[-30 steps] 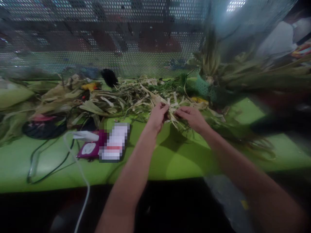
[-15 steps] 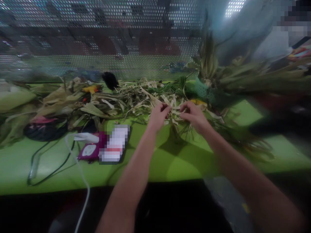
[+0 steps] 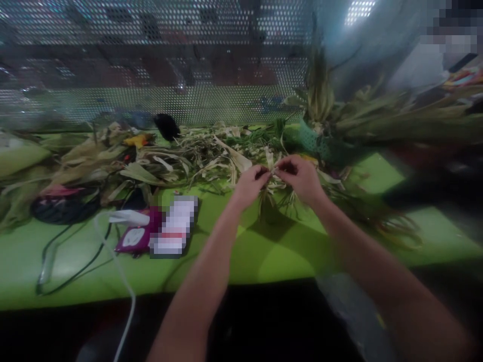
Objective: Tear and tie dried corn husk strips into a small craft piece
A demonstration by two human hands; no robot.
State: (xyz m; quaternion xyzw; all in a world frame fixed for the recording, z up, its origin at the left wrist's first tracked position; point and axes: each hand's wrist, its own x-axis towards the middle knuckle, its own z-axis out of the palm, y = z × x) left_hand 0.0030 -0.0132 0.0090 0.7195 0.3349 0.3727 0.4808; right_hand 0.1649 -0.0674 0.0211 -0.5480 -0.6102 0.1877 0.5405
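Note:
Both my hands meet over a small bunch of dry leaf strips (image 3: 272, 193) at the middle of the green table (image 3: 264, 251). My left hand (image 3: 250, 185) is closed, its fingertips pinching pale strips at the top of the bunch. My right hand (image 3: 300, 177) is closed too, pinching the same strips from the right. The bunch's loose ends hang down toward the table between my wrists. Behind my hands lies a long heap of dried leaves and husks (image 3: 188, 153).
A purple pouch (image 3: 136, 236) and a blurred-out card lie left of my arms, with a white cable (image 3: 124, 281) and a black cord (image 3: 71, 261). A teal basket (image 3: 315, 141) of long leaves stands at the right. A perforated metal screen (image 3: 169, 65) backs the table.
My hands have drawn closer together and lifted slightly, fingertips now nearly touching over the strips. The view has shifted a little.

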